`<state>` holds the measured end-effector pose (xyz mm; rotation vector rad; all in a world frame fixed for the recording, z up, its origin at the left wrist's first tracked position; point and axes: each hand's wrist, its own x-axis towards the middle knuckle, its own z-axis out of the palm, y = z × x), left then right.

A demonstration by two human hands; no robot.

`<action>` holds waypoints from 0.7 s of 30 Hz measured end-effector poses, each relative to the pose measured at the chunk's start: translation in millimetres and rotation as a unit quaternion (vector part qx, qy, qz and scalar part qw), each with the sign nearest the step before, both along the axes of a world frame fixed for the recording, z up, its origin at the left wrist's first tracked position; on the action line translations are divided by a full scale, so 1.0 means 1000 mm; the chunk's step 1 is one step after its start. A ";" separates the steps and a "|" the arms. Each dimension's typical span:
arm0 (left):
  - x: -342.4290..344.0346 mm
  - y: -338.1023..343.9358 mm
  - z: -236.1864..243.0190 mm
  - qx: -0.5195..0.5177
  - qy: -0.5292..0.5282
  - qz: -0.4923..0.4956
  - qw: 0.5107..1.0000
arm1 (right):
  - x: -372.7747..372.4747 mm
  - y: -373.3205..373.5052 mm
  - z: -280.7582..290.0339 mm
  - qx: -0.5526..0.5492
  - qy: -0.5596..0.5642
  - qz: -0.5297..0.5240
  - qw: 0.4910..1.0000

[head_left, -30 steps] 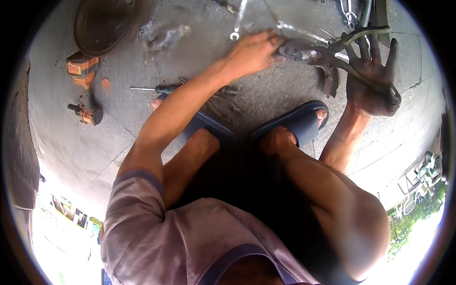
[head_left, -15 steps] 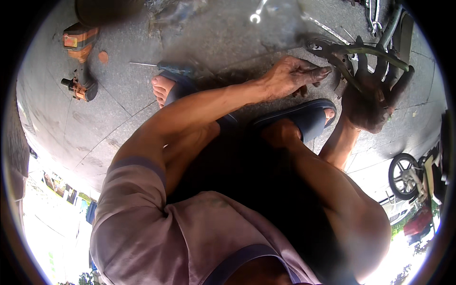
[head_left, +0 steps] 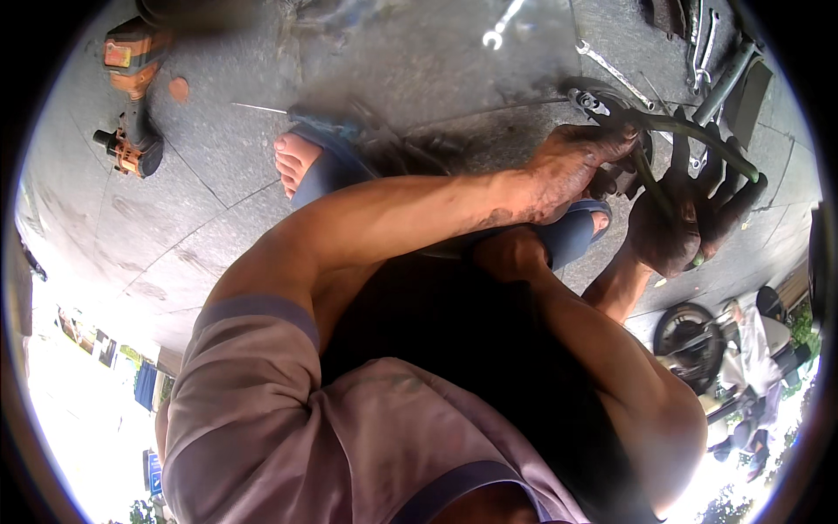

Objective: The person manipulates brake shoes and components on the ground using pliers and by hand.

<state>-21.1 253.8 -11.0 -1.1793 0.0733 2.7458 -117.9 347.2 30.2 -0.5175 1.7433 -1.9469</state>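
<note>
A dark metal part (head_left: 650,122) with curved, olive-black bars and a bright fitting at its left end lies across my grease-blackened right hand (head_left: 676,218), whose thumb is bent against it while its fingers curl loosely beneath. My left hand (head_left: 576,166) grips the part near its middle, thumb and fingers closed, partly hiding it. Just beyond are steel spanners (head_left: 611,72) and a metal tube (head_left: 720,87) on the paved floor (head_left: 218,140).
An orange and black cordless power tool (head_left: 131,100) lies at left, a screwdriver (head_left: 262,106) beside my sandalled foot (head_left: 292,162). Another spanner (head_left: 502,26) lies at top centre. My knees frame the lower view; a motorbike (head_left: 698,349) shows at right.
My left hand has moved right onto the dark part. My right hand has come lower and slightly right with the part. More of the motorbike shows at the right.
</note>
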 end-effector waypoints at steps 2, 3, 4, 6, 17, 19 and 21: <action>0.001 -0.001 -0.005 0.005 0.025 -0.003 1.000 | 0.002 -0.006 0.003 0.041 0.025 -0.039 0.998; 0.001 -0.002 -0.005 0.008 0.030 -0.008 0.999 | 0.001 -0.004 0.001 0.020 0.023 -0.016 0.999; 0.001 -0.003 -0.006 0.012 0.035 -0.015 0.999 | 0.000 -0.001 0.000 -0.001 0.021 0.008 1.000; 0.000 -0.006 -0.001 0.024 0.036 -0.007 0.999 | 0.005 -0.012 0.006 -0.001 0.046 -0.007 0.999; 0.000 -0.002 -0.011 0.000 0.046 0.002 0.999 | 0.016 -0.009 0.003 0.057 0.068 -0.088 0.992; 0.000 -0.006 -0.011 0.001 0.040 -0.008 0.999 | 0.018 -0.014 -0.001 0.077 0.078 -0.086 0.990; 0.001 -0.007 -0.012 0.009 0.027 -0.013 1.000 | 0.020 -0.017 -0.003 0.055 0.063 -0.082 0.993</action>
